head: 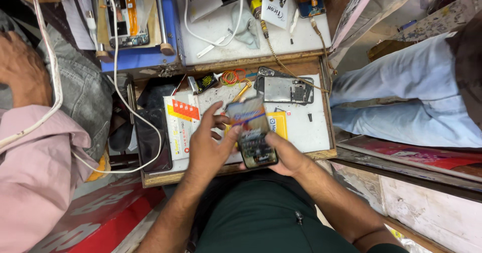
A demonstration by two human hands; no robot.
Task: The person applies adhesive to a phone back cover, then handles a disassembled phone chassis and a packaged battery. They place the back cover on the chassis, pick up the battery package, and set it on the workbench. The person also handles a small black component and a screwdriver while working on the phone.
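Two hands, left hand point(208, 145) and right hand point(285, 155), grip a glossy rectangular phone point(252, 132).

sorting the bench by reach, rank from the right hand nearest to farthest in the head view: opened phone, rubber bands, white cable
1. Opened phone, on the tray straight beyond the right hand.
2. Rubber bands, beyond, tray's far edge.
3. White cable, on the far white board.

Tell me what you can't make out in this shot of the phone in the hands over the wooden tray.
Head view only:
- Dark rectangular phone: motion blur smears the colourful card on its top end.
- Right hand: its fingers are hidden under the phone.
- Left hand: covers part of the white mat.
- Opened grey phone body: its parts are too small to tell.
- Neighbour's hand: cut off by the left edge.
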